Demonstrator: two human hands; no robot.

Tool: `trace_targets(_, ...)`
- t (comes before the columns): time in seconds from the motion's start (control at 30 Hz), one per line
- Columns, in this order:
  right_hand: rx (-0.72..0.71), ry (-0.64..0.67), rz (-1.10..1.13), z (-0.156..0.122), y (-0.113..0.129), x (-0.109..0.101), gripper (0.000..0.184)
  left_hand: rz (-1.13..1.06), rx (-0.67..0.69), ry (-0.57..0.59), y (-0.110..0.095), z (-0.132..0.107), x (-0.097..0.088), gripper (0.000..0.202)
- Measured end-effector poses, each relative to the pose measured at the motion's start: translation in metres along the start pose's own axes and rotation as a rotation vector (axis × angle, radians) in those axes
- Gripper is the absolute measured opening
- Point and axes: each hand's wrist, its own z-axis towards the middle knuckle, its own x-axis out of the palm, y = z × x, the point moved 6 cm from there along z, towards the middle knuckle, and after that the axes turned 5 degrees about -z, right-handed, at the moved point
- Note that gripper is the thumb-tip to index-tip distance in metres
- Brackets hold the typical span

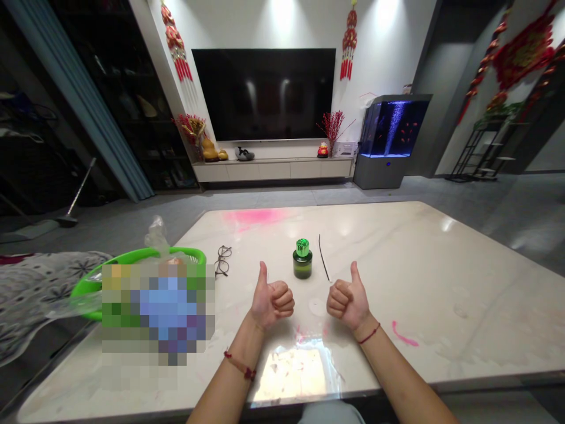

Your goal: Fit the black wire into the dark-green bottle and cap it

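Note:
Both of my hands are raised over the marble-look table (424,265), fingers curled into fists and thumbs pointing up. Nothing shows in my left hand (272,297) or my right hand (348,299). Just beyond them, between the two, a small dark green glass bottle (302,268) with a shiny green cap (302,247) stands upright. To its right lies a thin black stick (323,257) with a pale near end, close to my right hand but apart from it. Dark-framed glasses (223,261) rest on the table, left of the bottle.
A green basket (132,256) with plastic bags stands at the table's left; its front is blurred out. Pink stains (404,334) mark the tabletop. Across the floor are a low cabinet (273,171), a television (265,94) and a lit fish tank (391,129).

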Motion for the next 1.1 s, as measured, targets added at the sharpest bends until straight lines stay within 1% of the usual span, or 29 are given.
trace_targets(0.03, 0.062, 0.140, 0.108, -0.002, -0.004, 0.008, 0.066, -0.090, -0.073, 0.096, 0.006, 0.000, 0.007, 0.070)
trace_targets(0.07, 0.120, 0.247, 0.180, -0.005, -0.008, 0.015, 0.068, -0.148, -0.144, 0.177, 0.013, 0.000, 0.013, 0.071)
trace_targets(0.1, 0.172, 0.326, 0.230, -0.007, -0.013, 0.020, 0.069, -0.184, -0.205, 0.241, 0.019, 0.000, 0.018, 0.072)
trace_targets(0.13, 0.214, 0.375, 0.267, -0.008, -0.016, 0.024, 0.071, -0.207, -0.252, 0.292, 0.024, 0.000, 0.022, 0.073)
trace_targets(0.2, 0.270, 0.404, 0.311, -0.008, -0.023, 0.028, 0.072, -0.228, -0.304, 0.368, 0.031, 0.000, 0.027, 0.074)
trace_targets(0.23, 0.288, 0.387, 0.320, -0.007, -0.026, 0.027, 0.072, -0.224, -0.310, 0.390, 0.032, 0.000, 0.028, 0.074)
trace_targets(0.3, 0.295, 0.282, 0.318, -0.003, -0.028, 0.023, 0.073, -0.170, -0.293, 0.390, 0.033, 0.000, 0.027, 0.076)
trace_targets(0.33, 0.276, 0.200, 0.310, -0.001, -0.027, 0.019, 0.073, -0.113, -0.265, 0.353, 0.031, 0.001, 0.025, 0.076)
trace_targets(0.37, 0.236, 0.102, 0.303, 0.002, -0.024, 0.014, 0.072, -0.035, -0.220, 0.280, 0.029, 0.003, 0.020, 0.077)
trace_targets(0.4, 0.173, -0.007, 0.300, 0.005, -0.017, 0.008, 0.071, 0.060, -0.143, 0.165, 0.025, 0.007, 0.013, 0.076)
trace_targets(0.47, 0.015, -0.223, 0.285, 0.009, 0.000, -0.005, 0.065, 0.267, 0.088, -0.143, 0.010, 0.012, -0.006, 0.064)
trace_targets(0.5, -0.068, -0.327, 0.265, 0.011, 0.011, -0.011, 0.059, 0.357, 0.247, -0.319, 0.000, 0.012, -0.015, 0.053)
trace_targets(0.53, -0.130, -0.411, 0.213, 0.013, 0.021, -0.016, 0.052, 0.423, 0.376, -0.435, -0.007, 0.011, -0.020, 0.042)
trace_targets(0.57, -0.169, -0.484, 0.134, 0.016, 0.029, -0.020, 0.045, 0.455, 0.449, -0.530, -0.009, 0.011, -0.025, 0.035)
trace_targets(0.6, -0.193, -0.528, 0.036, 0.021, 0.037, -0.021, 0.041, 0.451, 0.481, -0.607, -0.007, 0.011, -0.030, 0.031)
trace_targets(0.63, -0.201, -0.546, -0.071, 0.027, 0.043, -0.022, 0.040, 0.431, 0.479, -0.643, -0.004, 0.014, -0.033, 0.030)
trace_targets(0.7, -0.226, -0.590, -0.278, 0.040, 0.050, -0.023, 0.042, 0.393, 0.436, -0.628, 0.005, 0.022, -0.037, 0.032)
trace_targets(0.77, -0.291, -0.646, -0.475, 0.051, 0.054, -0.023, 0.046, 0.361, 0.404, -0.592, 0.010, 0.030, -0.038, 0.040)
trace_targets(0.83, -0.315, -0.679, -0.613, 0.061, 0.049, -0.024, 0.056, 0.349, 0.389, -0.568, 0.010, 0.038, -0.039, 0.050)
trace_targets(0.9, -0.280, -0.660, -0.665, 0.069, 0.036, -0.025, 0.069, 0.348, 0.382, -0.521, 0.009, 0.045, -0.038, 0.060)
trace_targets(0.97, -0.252, -0.624, -0.655, 0.073, 0.022, -0.026, 0.073, 0.362, 0.384, -0.445, 0.007, 0.052, -0.035, 0.066)
trace_targets(1.03, -0.255, -0.569, -0.639, 0.076, 0.013, -0.026, 0.070, 0.378, 0.393, -0.383, 0.006, 0.054, -0.032, 0.068)
trace_targets(1.1, -0.273, -0.537, -0.653, 0.075, 0.010, -0.025, 0.061, 0.376, 0.388, -0.354, 0.005, 0.053, -0.030, 0.067)
